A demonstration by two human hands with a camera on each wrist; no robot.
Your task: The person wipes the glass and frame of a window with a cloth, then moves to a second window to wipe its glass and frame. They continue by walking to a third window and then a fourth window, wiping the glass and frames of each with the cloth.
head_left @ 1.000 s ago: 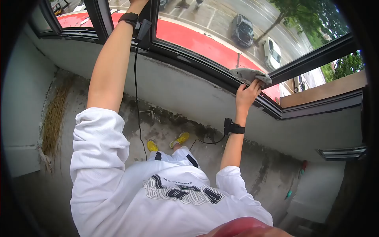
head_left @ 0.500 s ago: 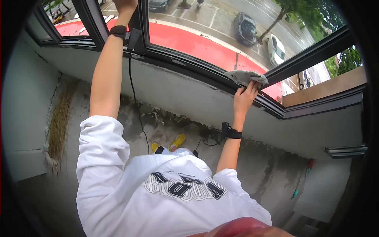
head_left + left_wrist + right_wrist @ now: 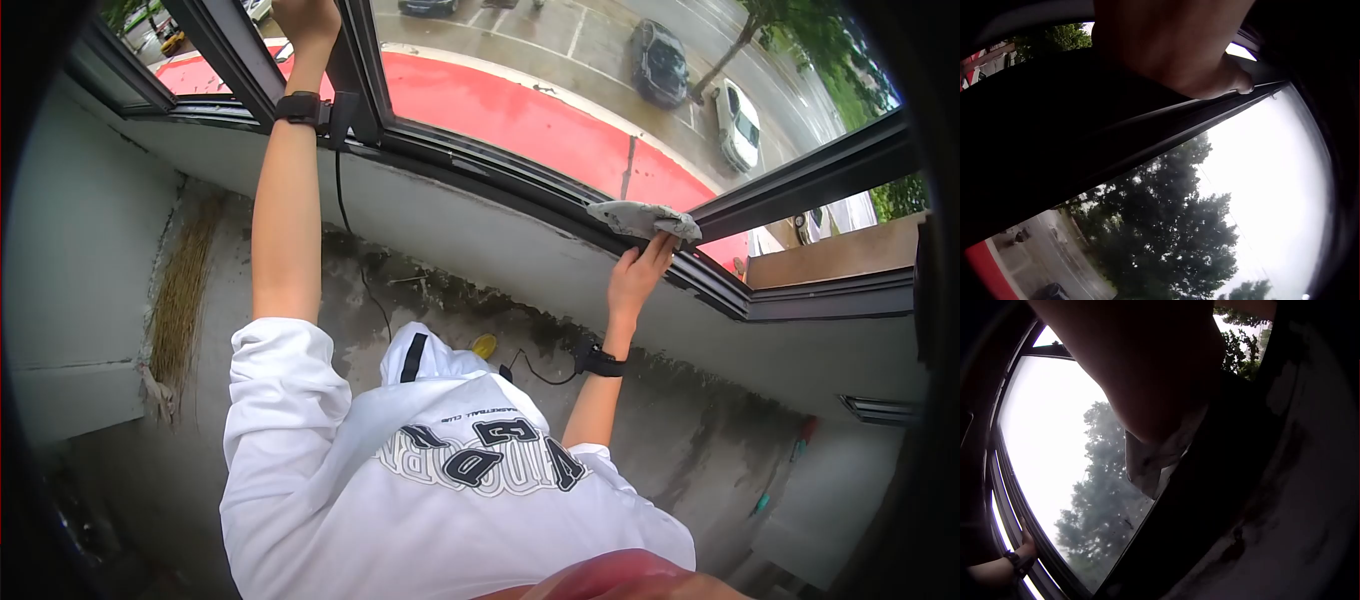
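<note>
Grey concrete floor (image 3: 120, 470) and a stained low wall (image 3: 480, 250) run under a wide window with a black frame (image 3: 520, 172); far below outside are a red strip (image 3: 500, 105) and parked cars (image 3: 738, 125).

The grey cloth (image 3: 643, 218) lies on the lower rail of the frame, just where a slanted black bar (image 3: 800, 180) meets it. Its long axis follows the rail. From the right hand (image 3: 640, 275) the cloth lies directly beyond the fingertips, up and away from the body. The grip of this hand is closed on it: the fingers curl onto its near edge and hold it against the frame. In the right wrist view, part of the cloth (image 3: 1154, 459) hangs loose under the hand.

The left hand (image 3: 305, 20) is well apart, far along the rail, with its grip wrapped round the upright bar (image 3: 358, 70) of the frame. The right hand is clearly the nearer one to the cloth.
</note>
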